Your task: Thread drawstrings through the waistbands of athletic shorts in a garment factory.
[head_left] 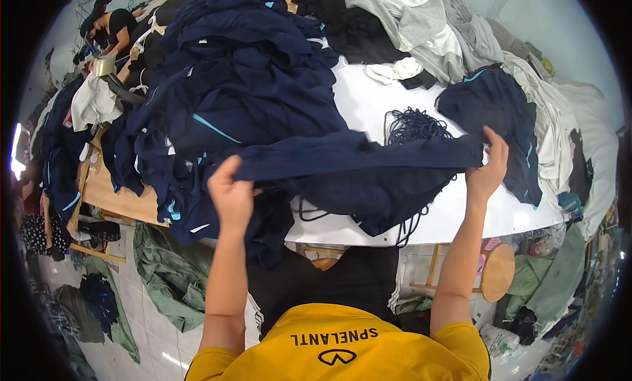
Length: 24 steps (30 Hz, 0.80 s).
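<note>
A navy garment (pixel 368 159) is stretched sideways by its long straight band, with its lower part hanging over the white table. My left hand (pixel 230 183) is closed on one end of the band, beside a big heap of navy garments (pixel 250 84). The other end is in my right hand (pixel 488 162), pinched between thumb and fingers. Behind the band lies a tangled bundle of navy cords (pixel 415 126), partly hidden by the garment. More dark cord strands dangle below it near the table's front edge. Another navy garment with light blue trim (pixel 494 104) lies just past my right hand.
The white tabletop (pixel 359 91) runs under the piles. Grey and white fabric (pixel 421 19) is heaped at the back, with white cloth (pixel 546 124) at the right. A wooden stool (pixel 498 272) stands below the right side. Two people (pixel 118 28) are at the far left.
</note>
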### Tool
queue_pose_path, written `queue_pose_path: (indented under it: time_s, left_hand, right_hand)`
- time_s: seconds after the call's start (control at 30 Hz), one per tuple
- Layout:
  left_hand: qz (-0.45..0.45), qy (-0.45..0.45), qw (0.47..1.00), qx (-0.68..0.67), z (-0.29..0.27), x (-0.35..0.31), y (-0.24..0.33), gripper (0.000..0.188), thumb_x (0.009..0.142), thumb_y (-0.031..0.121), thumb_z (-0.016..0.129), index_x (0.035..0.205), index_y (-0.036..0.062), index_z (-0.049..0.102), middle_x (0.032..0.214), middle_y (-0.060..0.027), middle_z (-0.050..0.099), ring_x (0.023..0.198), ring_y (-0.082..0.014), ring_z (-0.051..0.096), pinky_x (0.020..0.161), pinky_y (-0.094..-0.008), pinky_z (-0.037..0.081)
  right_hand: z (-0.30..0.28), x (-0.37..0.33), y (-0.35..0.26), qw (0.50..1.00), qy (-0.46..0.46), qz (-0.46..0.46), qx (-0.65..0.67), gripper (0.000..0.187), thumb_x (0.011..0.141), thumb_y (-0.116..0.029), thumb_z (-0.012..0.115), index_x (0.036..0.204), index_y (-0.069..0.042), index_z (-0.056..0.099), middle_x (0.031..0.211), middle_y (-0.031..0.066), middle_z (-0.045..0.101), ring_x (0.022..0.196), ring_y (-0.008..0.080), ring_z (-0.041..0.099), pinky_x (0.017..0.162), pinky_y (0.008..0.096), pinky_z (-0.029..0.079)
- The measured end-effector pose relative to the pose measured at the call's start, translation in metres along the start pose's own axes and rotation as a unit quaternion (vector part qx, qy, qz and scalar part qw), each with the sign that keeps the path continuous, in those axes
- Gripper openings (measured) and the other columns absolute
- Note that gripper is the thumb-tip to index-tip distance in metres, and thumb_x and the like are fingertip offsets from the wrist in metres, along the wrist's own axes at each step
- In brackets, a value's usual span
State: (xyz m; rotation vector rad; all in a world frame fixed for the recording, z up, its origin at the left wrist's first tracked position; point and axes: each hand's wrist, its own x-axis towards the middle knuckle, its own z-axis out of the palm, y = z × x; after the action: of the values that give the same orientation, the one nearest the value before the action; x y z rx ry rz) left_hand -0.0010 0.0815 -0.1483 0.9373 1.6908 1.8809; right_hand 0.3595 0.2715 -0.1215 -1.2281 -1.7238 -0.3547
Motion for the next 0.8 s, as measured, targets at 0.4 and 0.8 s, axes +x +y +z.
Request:
queue_pose_path:
  time_s: [0.4, 0.8]
  left_hand:
    - [-0.189, -0.013, 0.923, -0.334, -0.036, -0.08, 0.012, 0.027, 0.093, 0.017, 0.049, 0.118, 0.0055, 0.051, 0.099, -0.0175, 0.062, 0.072, -0.0325, 0.066, 0.042, -0.0404, 0.054]
    - [-0.002, 0.007, 0.994, -0.11, -0.005, -0.1, 0.028, 0.018, 0.078, -0.007, 0.054, 0.079, 0.0072, 0.044, 0.114, -0.0114, 0.052, 0.093, -0.0114, 0.044, 0.089, -0.0255, 0.034]
  right_hand:
    - [0.006, -0.026, -0.104, 0.708, -0.561, -0.082, 0.421, 0.104, 0.065, -0.02, 0.083, 0.148, -0.013, 0.02, 0.145, 0.0159, 0.033, 0.114, 0.03, 0.051, 0.079, 0.0331, 0.053]
    - [0.023, 0.001, -0.071, 0.848, -0.417, 0.012, 0.325, 0.046, 0.064, -0.008, 0.069, 0.109, -0.004, 0.059, 0.106, 0.0151, 0.062, 0.098, 0.0284, 0.061, 0.083, 0.0347, 0.048]
